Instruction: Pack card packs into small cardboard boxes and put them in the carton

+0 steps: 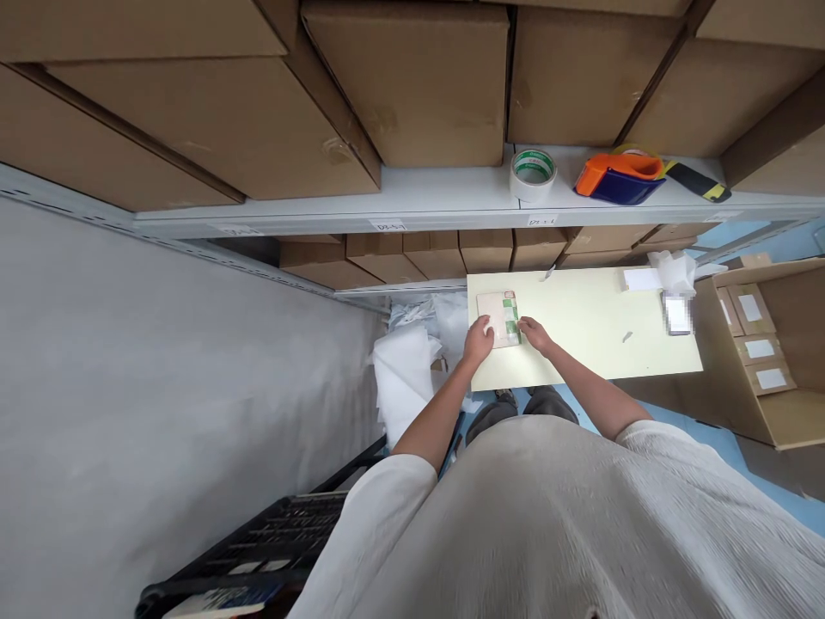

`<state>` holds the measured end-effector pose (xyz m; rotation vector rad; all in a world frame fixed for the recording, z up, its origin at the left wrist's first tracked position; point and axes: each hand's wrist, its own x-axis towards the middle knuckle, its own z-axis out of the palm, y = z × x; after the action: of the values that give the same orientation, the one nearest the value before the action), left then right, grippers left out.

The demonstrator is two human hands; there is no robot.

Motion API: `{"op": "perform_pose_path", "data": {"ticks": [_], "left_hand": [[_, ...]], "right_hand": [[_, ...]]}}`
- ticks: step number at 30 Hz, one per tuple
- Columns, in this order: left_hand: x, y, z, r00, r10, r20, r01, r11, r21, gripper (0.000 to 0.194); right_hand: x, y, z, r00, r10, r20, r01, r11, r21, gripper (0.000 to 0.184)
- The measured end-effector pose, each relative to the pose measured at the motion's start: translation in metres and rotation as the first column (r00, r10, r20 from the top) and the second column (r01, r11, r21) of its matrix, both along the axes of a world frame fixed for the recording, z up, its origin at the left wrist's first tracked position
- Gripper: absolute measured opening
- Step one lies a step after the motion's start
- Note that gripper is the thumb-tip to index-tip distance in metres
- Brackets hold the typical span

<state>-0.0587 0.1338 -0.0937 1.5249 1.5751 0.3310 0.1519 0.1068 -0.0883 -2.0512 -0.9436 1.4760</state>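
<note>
Brown cartons load a white steel shelf (444, 193) in a storeroom, and more stand on the tier below, above a cream board (612, 344) set before a person in a pale crinkled shirt (547, 516). A roll of packing tape (533, 175) and an orange-and-blue tape dispenser (619, 179) rest on the shelf's front edge, apparently kept within easy reach. An open carton (754, 344) stands beyond the board's right end. Near the board's front edge lies a flat pink packet with a green strip (499, 314), placed between both hands. The left hand (478, 340) covers its lower corner, and the right hand (534, 335) meets its side, a narrow hold that seems to steady it, though how firmly either grips cannot be told.
</note>
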Motion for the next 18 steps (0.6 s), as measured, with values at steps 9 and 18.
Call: {"op": "perform_pose_path", "data": {"ticks": [9, 18], "left_hand": [[0.006, -0.019, -0.011, 0.962, -0.238, -0.134, 0.228, 0.97, -0.086, 0.072], [-0.011, -0.026, -0.01, 0.976, -0.219, -0.001, 0.218, 0.974, -0.066, 0.088]], "right_hand": [[-0.021, 0.013, -0.005, 0.992, -0.123, 0.005, 0.123, 0.987, -0.107, 0.074], [-0.02, 0.007, -0.013, 0.989, -0.147, -0.023, 0.142, 0.979, -0.148, 0.047]]}}
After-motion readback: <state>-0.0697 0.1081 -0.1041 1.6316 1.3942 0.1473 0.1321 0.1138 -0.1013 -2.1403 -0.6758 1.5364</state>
